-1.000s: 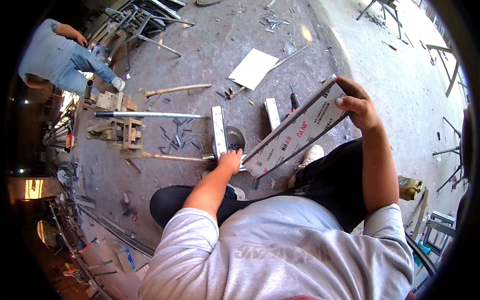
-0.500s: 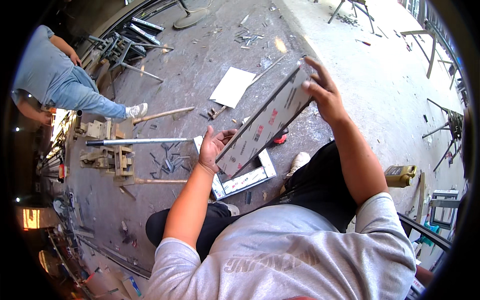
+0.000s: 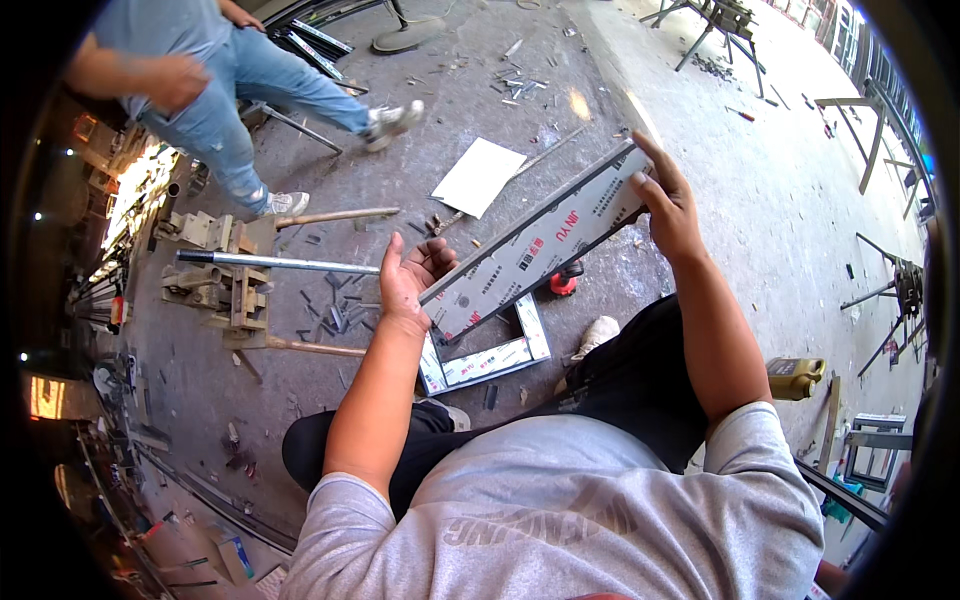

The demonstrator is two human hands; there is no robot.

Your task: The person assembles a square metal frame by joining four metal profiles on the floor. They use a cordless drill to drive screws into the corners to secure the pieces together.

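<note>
A: Item held?
B: Long grey film-wrapped aluminium profile (image 3: 535, 245), slanted above the concrete floor (image 3: 740, 230).
A: Hands?
B: Right hand (image 3: 670, 205) grips its upper end; left hand (image 3: 408, 280), open-palmed, supports its lower end.

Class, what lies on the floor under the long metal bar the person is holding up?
Under the long metal bar lie an L-shaped metal frame piece and a red object; the bar hides part of each.

Bright daylight, sharp centre, fisheye-bent dark rim.
</note>
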